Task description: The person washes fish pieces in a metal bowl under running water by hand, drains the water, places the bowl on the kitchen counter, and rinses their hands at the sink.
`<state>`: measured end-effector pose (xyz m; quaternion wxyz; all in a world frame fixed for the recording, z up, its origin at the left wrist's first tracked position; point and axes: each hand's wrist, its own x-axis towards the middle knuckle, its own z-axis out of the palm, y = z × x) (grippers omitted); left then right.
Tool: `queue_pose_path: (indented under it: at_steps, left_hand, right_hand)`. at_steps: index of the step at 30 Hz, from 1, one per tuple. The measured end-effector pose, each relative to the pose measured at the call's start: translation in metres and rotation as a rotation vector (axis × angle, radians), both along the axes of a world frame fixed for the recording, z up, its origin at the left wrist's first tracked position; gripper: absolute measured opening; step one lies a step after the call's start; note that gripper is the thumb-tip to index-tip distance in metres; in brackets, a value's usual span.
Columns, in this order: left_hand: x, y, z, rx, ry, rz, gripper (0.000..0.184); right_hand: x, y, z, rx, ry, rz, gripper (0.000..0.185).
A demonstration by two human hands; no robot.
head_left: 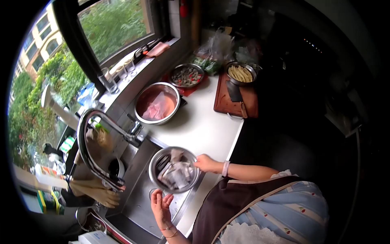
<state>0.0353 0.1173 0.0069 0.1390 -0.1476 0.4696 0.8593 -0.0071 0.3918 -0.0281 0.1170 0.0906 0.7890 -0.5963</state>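
Observation:
My right hand (208, 164), with a light wristband, grips the near rim of a round metal bowl (152, 171). The bowl is tilted over the sink (136, 195) and its counter edge. Inside lie silvery-grey pieces that look like cut fish (176, 173). Just below the bowl's lower rim is my left hand (160, 205), fingers apart and partly curled. Whether its fingertips touch the bowl I cannot tell. A curved chrome faucet (83, 142) stands at the sink's far side.
On the white counter (203, 132) sit a large metal basin (178, 95) with pinkish contents, a bowl of shellfish (187, 76), and a wooden board (225, 95) bearing a cleaver (234, 91) and a bowl of pale strips (240, 74). Rubber gloves (95, 191) hang beside the faucet.

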Motion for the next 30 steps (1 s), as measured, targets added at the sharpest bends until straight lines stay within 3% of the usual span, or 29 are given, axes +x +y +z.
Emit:
queue_pose_path:
  at_steps: [2,3,5,7,8,9,11,15,17,18,20,22,23,25,30]
  left_hand:
    - [-0.012,0.018,0.01,-0.063,0.017,-0.107,0.032]
    - [-0.014,0.017,0.006,-0.056,0.02,-0.13,0.032]
    - [-0.019,0.022,-0.005,-0.278,0.023,-0.133,0.03]
    - [-0.024,0.018,-0.016,-0.364,-0.15,-0.127,0.025]
    - [-0.021,0.019,-0.008,-0.348,-0.137,-0.128,0.038]
    - [-0.017,0.018,0.0,-0.337,-0.128,-0.122,0.052]
    - [-0.016,0.01,-0.006,-0.408,-0.166,-0.124,0.038]
    - [-0.017,0.021,0.019,-0.488,-0.179,-0.126,0.032]
    - [-0.021,0.02,0.022,-0.48,-0.127,-0.141,0.032]
    - [-0.022,0.021,0.024,-0.487,-0.112,-0.129,0.033]
    - [-0.026,0.026,0.029,-0.483,-0.102,-0.127,0.033]
    - [-0.029,0.025,0.023,-0.499,-0.153,-0.046,0.038]
    - [-0.033,-0.011,-0.053,-0.372,-0.282,0.033,0.019]
    - [-0.031,0.004,-0.034,-0.367,-0.25,0.088,0.017]
    - [-0.015,-0.01,-0.034,-0.328,-0.25,0.146,0.016]
  right_hand:
    - [-0.006,0.04,0.014,-0.15,-0.122,-0.219,0.023]
    - [-0.012,0.059,0.015,-0.176,-0.139,-0.299,0.023]
    - [-0.025,0.096,0.01,-0.159,-0.153,-0.494,0.024]
    - [-0.046,0.134,0.0,-0.166,-0.086,-0.747,0.023]
    - [-0.065,0.166,-0.055,0.03,0.002,-0.845,0.024]
    - [-0.076,0.179,-0.059,0.182,0.021,-0.952,0.024]
    - [-0.098,0.202,-0.059,0.367,0.001,-1.156,0.026]
    - [-0.123,0.23,-0.06,0.486,0.007,-1.288,0.026]
    - [-0.125,0.231,-0.054,0.181,-0.138,-1.317,0.033]
    - [-0.123,0.23,-0.058,0.181,-0.144,-1.314,0.033]
    - [-0.119,0.22,-0.063,-0.231,0.021,-1.381,0.033]
    - [-0.12,0.192,-0.057,-0.657,0.118,-1.321,0.038]
    - [-0.117,0.174,-0.045,-0.683,0.026,-1.28,0.036]
    - [-0.113,0.146,-0.065,-0.794,-0.148,-0.919,0.026]
    - [-0.131,0.045,-0.014,-0.798,-0.242,-0.372,0.021]
